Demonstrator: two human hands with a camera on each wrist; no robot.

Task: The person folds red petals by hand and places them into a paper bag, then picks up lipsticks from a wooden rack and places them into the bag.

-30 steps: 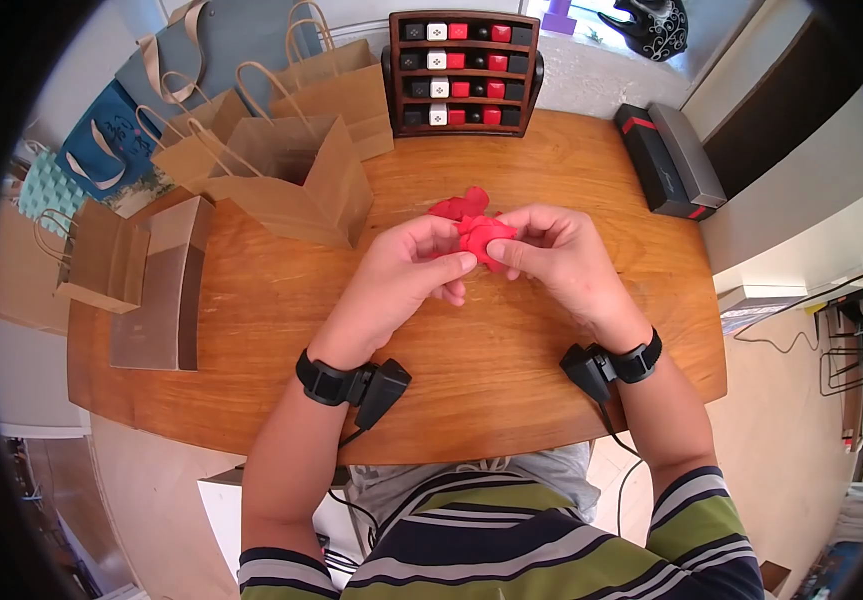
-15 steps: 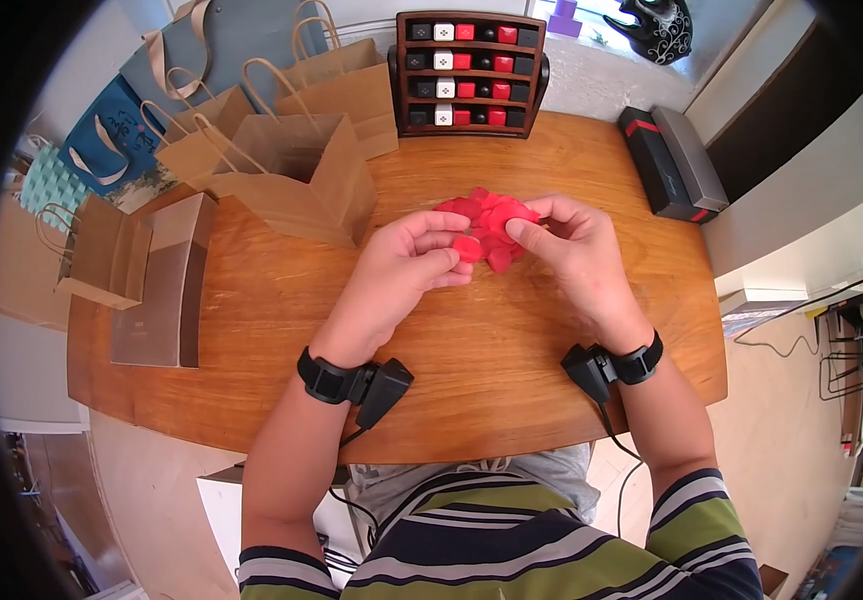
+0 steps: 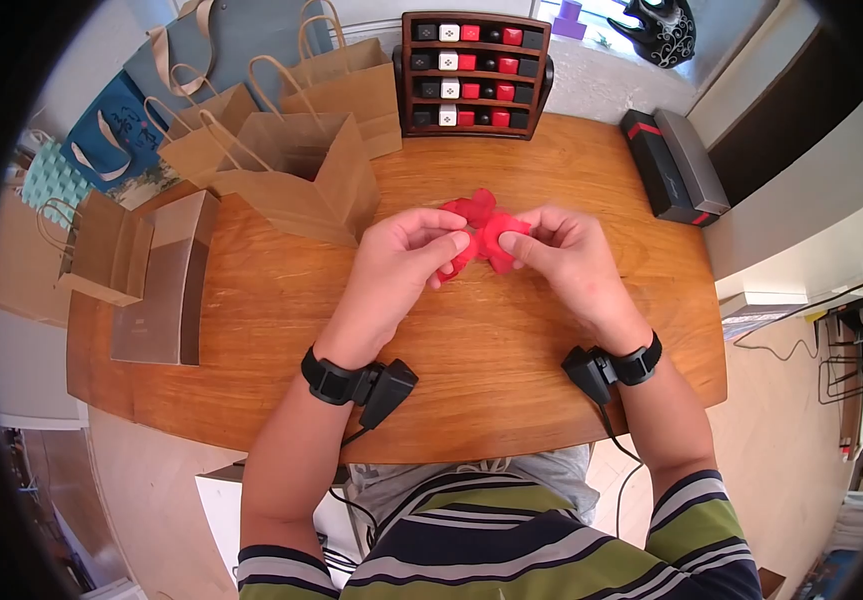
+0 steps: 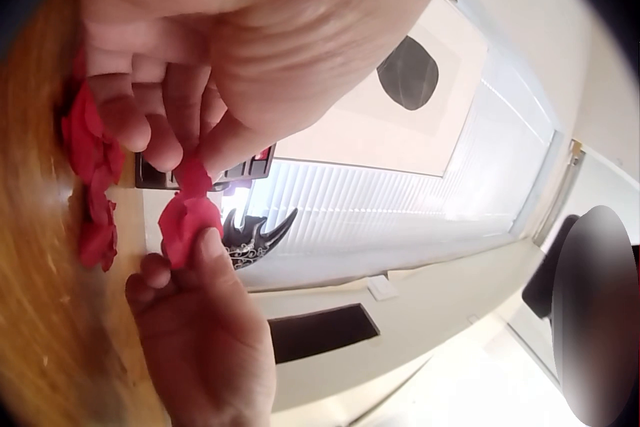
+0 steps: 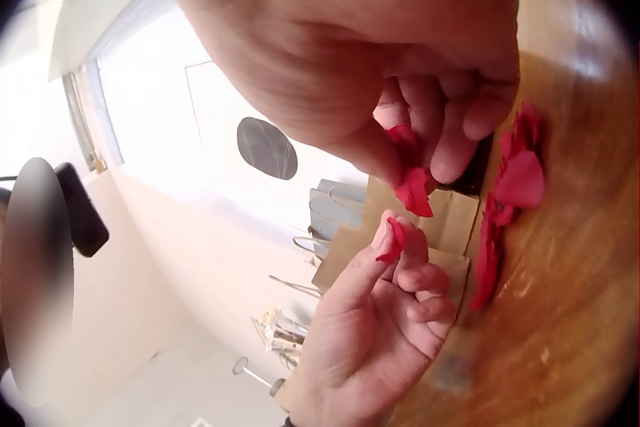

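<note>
Both hands meet over the middle of the wooden table, above a loose heap of red petals (image 3: 481,203). My left hand (image 3: 391,270) pinches a red petal (image 5: 392,241) between thumb and forefinger. Opposite it, my right hand (image 3: 576,258) pinches some red petals (image 5: 412,193), its thumb lying over them in the head view. A small gap separates the two hands' petals in the right wrist view. The heap (image 4: 92,177) shows beside the hands in the left wrist view, several petals overlapping on the wood. Part of it is hidden behind the fingers in the head view.
Brown paper bags (image 3: 306,185) stand at the back left, with a flat brown box (image 3: 166,285) and smaller bag nearer. A dark wooden rack (image 3: 474,75) of coloured cubes stands at the back. Two long boxes (image 3: 671,165) lie by the right edge.
The left hand drew away from the right with a petal, then came back near it. The petals spread under the right hand half a second ago now look more gathered.
</note>
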